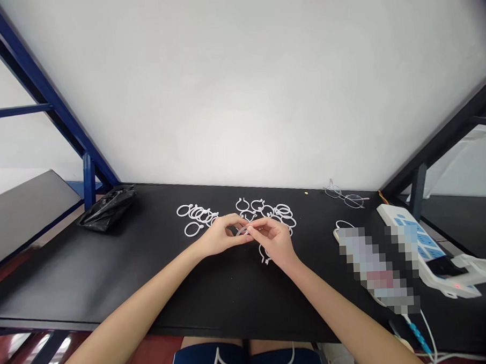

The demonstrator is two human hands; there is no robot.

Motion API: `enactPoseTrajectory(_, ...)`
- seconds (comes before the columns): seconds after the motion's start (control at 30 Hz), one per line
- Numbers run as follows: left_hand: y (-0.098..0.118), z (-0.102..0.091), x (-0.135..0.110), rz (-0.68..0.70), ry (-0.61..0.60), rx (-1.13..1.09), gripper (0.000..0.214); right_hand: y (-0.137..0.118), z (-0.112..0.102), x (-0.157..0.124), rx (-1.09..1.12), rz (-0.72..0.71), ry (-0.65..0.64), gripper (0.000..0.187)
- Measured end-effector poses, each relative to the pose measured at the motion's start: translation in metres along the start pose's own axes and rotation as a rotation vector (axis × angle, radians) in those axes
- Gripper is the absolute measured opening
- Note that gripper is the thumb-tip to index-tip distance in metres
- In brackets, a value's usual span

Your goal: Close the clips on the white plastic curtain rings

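Over the middle of the black desk point(232, 300), my left hand point(218, 238) and my right hand point(275, 242) meet at the fingertips. Between them they pinch a white plastic ring point(242, 232), partly covered by the fingers. Its clasp cannot be made out. To the left of my left hand lies a group of similar white rings point(185, 230), several overlapping. Another loose cluster of white rings point(242, 210) spreads behind my hands, and some of those stand open at the clasp. Beneath my right hand, more rings point(261, 253) are partly hidden.
A crumpled black plastic bag point(109, 209) lies at the back left. Eyeglasses point(354, 201) rest near the wall at the back right. On the right are a blurred-out phone point(371, 267), a white power strip point(415, 244) and cables point(430, 329). Metal frame bars point(58, 109) slope at both sides.
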State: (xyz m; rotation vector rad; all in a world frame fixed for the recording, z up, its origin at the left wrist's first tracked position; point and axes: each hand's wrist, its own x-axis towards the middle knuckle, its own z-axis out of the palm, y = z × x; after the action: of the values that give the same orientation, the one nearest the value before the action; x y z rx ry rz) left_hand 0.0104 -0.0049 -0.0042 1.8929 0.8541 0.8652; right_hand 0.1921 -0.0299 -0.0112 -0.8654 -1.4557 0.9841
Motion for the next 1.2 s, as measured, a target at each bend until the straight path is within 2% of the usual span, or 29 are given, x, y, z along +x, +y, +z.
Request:
enactPoseTrajectory(0.23,0.004,-0.003,0.002,-0.090,0.035,0.004,0.035,-0.001,0.000,-0.001,0.045,0.060,-0.015,0.011)
enactPoseTrajectory(0.33,0.005,-0.001,0.002,-0.083,0.042,0.005,0.035,-0.003,0.002,-0.002,0.077,0.096,-0.010,0.012)
enactPoseTrajectory(0.5,0.008,0.004,0.000,-0.099,-0.033,-0.006,0.038,-0.004,0.003,-0.002,0.079,0.122,0.007,0.012)
enactPoseTrajectory(0.73,0.010,0.005,-0.001,-0.152,-0.055,0.017,0.038,0.002,0.004,0.000,0.097,0.136,0.010,0.011)
enactPoseTrajectory(0.93,0.010,0.001,-0.001,-0.106,-0.060,0.126,0.033,0.002,0.007,-0.002,0.100,0.128,-0.010,0.008)
enactPoseTrajectory(1.1,0.010,-0.005,0.000,-0.136,-0.095,0.126,0.031,-0.001,0.005,-0.001,0.040,0.149,0.026,0.011)
enactPoseTrajectory(1.2,0.005,-0.018,0.002,-0.122,-0.027,0.178,0.028,-0.003,0.002,0.000,0.007,0.180,0.067,0.016)
